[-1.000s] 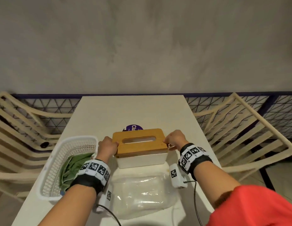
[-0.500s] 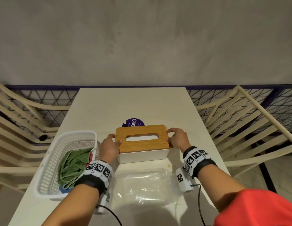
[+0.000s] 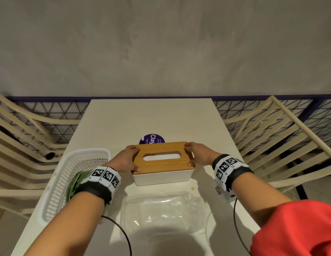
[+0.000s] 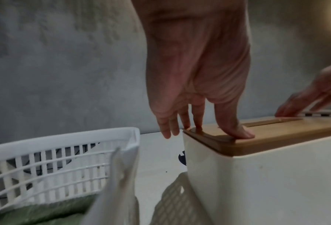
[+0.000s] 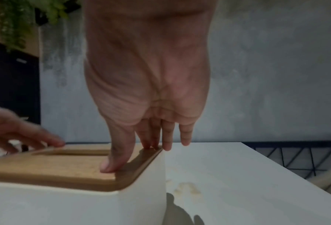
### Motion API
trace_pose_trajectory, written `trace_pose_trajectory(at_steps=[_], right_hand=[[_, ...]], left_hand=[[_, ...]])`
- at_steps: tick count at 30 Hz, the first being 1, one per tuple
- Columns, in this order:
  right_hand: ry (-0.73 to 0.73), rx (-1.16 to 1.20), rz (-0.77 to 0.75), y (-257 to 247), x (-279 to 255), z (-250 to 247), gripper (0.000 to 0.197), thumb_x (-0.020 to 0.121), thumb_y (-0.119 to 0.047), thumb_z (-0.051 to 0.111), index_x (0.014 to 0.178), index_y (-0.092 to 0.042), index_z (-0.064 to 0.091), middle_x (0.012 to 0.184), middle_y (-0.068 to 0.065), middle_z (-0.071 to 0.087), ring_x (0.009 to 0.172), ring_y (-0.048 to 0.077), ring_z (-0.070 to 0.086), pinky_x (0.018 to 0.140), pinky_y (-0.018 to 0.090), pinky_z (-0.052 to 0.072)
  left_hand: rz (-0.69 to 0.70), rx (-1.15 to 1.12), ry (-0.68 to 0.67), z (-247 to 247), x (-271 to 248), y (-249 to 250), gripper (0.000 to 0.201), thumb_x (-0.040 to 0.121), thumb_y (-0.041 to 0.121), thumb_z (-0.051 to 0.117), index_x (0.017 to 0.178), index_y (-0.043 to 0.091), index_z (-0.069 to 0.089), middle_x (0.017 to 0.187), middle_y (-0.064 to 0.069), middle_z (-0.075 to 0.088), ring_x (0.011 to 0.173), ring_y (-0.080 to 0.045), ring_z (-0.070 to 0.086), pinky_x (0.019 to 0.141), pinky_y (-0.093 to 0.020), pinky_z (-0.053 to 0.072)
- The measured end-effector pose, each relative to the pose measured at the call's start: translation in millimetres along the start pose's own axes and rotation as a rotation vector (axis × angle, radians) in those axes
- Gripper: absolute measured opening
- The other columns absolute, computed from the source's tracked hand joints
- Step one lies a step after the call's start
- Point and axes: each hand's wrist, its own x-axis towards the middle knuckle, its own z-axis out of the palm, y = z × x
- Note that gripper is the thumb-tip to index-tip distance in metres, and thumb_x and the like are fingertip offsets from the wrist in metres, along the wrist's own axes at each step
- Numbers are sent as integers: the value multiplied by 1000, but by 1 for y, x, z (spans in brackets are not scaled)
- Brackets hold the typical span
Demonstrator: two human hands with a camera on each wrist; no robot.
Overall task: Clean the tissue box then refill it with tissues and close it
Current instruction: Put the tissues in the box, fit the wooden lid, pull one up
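A white tissue box [image 3: 162, 177] stands mid-table with its wooden slotted lid [image 3: 161, 166] lying flat on top. My left hand [image 3: 131, 159] presses the lid's left end, thumb [image 4: 235, 132] and straight fingers resting on the wood [image 4: 276, 137]. On the lid's right end [image 5: 55, 167] lies my right hand [image 3: 191, 155], its thumb [image 5: 112, 161] and fingertips flat on it. The white box wall [image 4: 266, 182] [image 5: 64, 202] fills the lower part of both wrist views. An empty clear plastic tissue wrapper [image 3: 166, 211] lies in front of the box. What the box holds is hidden.
A white plastic basket [image 3: 55, 182] holding a green cloth [image 3: 74, 183] stands left of the box, close to my left wrist. A purple round sticker [image 3: 151, 139] lies behind the box. Cream slatted chairs [image 3: 283, 145] flank the table. A small stain [image 3: 192, 188] marks the tabletop.
The lid, gripped at its ends and slightly raised a second ago, now sits flat on the box. Both hands have shifted from gripping its ends to pressing on top.
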Motion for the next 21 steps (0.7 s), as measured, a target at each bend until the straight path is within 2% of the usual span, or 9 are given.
trace_pose_trajectory(at_steps=[3, 6, 12, 14, 16, 19, 21], right_hand=[[29, -68, 22, 0, 3, 10, 57, 81, -20, 71, 131, -5, 49, 147, 10, 34, 126, 31, 41, 105, 40, 34], [36, -144, 55, 1, -1, 16, 54, 86, -25, 64, 135, -15, 44, 151, 1, 29, 130, 29, 36, 105, 52, 26], [11, -146, 83, -1, -6, 15, 55, 86, -28, 64, 136, -19, 42, 151, -1, 28, 129, 28, 35, 101, 51, 31], [-1, -210, 75, -6, -5, 9, 51, 84, -23, 65, 131, -15, 47, 143, 4, 38, 123, 29, 41, 96, 47, 35], [64, -239, 60, -12, -3, 1, 38, 84, -11, 58, 122, -11, 54, 127, 9, 49, 113, 30, 49, 88, 42, 41], [279, -16, 143, -5, 2, -6, 26, 84, 4, 48, 103, -2, 65, 105, 16, 60, 99, 34, 58, 78, 36, 47], [305, 98, 240, 2, 5, -6, 16, 84, 5, 51, 85, 1, 67, 90, 17, 65, 85, 33, 63, 69, 33, 50]], left_hand=[[3, 40, 11, 7, 3, 2, 92, 73, 19, 76, 147, 12, 21, 154, -7, 19, 136, -27, 32, 111, -35, 29], [6, 20, 17, 14, 2, 1, 90, 76, 18, 73, 147, 13, 18, 152, -8, 21, 130, -29, 39, 108, -37, 35], [-3, -8, 1, 12, -3, 7, 90, 78, 15, 71, 148, 14, 14, 154, -7, 17, 129, -28, 42, 106, -36, 37], [-6, -15, 12, 11, -5, 10, 89, 76, 13, 72, 146, 13, 17, 152, -8, 21, 128, -28, 43, 105, -35, 37], [-9, -36, 21, 10, -8, 12, 88, 75, 11, 72, 145, 13, 19, 150, -8, 25, 126, -28, 45, 104, -35, 38], [-5, -59, 24, 12, -11, 11, 87, 76, 11, 71, 146, 15, 18, 150, -8, 25, 126, -28, 46, 104, -35, 38], [-2, -76, 25, 12, -12, 10, 86, 77, 11, 70, 146, 16, 19, 150, -8, 25, 125, -28, 46, 103, -36, 39]])
